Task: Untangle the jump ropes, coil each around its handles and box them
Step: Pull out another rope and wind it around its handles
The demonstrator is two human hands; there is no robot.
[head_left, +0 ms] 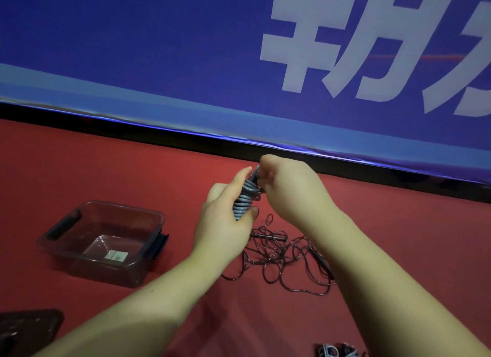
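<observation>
left hand (225,220): fingers clamped round coiled grey rope (245,198) | right hand (288,188): fingertips pinching coil's top end | black rope (279,255): tangled on floor (106,170), beside open box (122,207)

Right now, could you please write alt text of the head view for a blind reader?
The left hand grips a tightly coiled grey jump rope while the right hand pinches its top end. Beneath them a tangled dark rope lies on the red floor, with an open clear box to its left.
</observation>
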